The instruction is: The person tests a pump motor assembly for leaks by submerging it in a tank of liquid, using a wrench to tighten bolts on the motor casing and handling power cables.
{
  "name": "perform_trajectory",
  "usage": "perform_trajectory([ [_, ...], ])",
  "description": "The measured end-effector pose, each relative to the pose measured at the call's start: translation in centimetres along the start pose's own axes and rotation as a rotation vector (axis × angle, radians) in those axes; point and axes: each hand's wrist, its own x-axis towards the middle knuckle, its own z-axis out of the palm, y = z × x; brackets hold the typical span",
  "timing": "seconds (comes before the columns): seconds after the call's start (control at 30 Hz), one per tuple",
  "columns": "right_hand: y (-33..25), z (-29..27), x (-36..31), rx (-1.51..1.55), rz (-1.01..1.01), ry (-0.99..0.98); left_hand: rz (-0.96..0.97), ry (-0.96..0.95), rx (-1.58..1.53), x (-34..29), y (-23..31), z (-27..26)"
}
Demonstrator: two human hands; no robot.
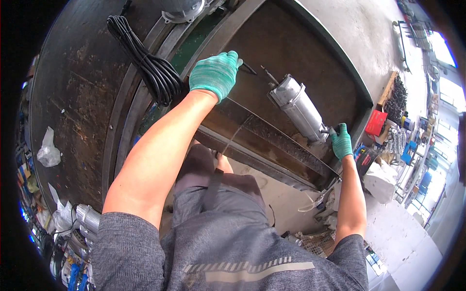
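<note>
A silver cylindrical metal housing [302,110], like a motor or pump body, lies tilted in a brown-stained metal tray [291,36]. From its far end a thin shaft [269,74] sticks out. My left hand [213,75], in a green glove, is closed just left of that shaft. A thin black rod-like piece [249,69] pokes out of its fingers; whether it is a cable end or a tool I cannot tell. At the housing's near end, my gloved right hand [342,142] pinches a small dark fitting [324,131] with thumb and fingertips.
A bundled black cable [148,63] lies left of my left hand, by metal rails. Another silver housing [182,8] stands at the far edge. Clear plastic [48,149] rests on the dark worktable [80,104]. Beyond the tray's right wall sit a red box [376,122] and scattered parts.
</note>
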Motion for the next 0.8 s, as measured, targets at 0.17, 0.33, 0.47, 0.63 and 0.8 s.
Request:
perform_trajectory([
  [0.17,1.1,0.5,0.4,0.046,-0.066,0.036,-0.036,-0.043,0.0,0.2,0.5,-0.1],
  [0.33,0.2,0.5,0.5,0.031,-0.043,0.018,-0.045,-0.091,0.04,0.2,0.4,-0.1],
  [0.47,-0.1,0.7,0.5,0.04,-0.046,0.006,-0.039,-0.094,0.044,0.4,0.4,0.1],
  [0.63,0.3,0.7,0.1,0.04,-0.096,0.0,-0.04,-0.131,0.055,0.5,1.0,-0.1],
  [0.8,-1.2,0.3,-0.1,0.113,-0.218,-0.005,-0.046,-0.18,0.084,0.6,1.1,-0.5],
])
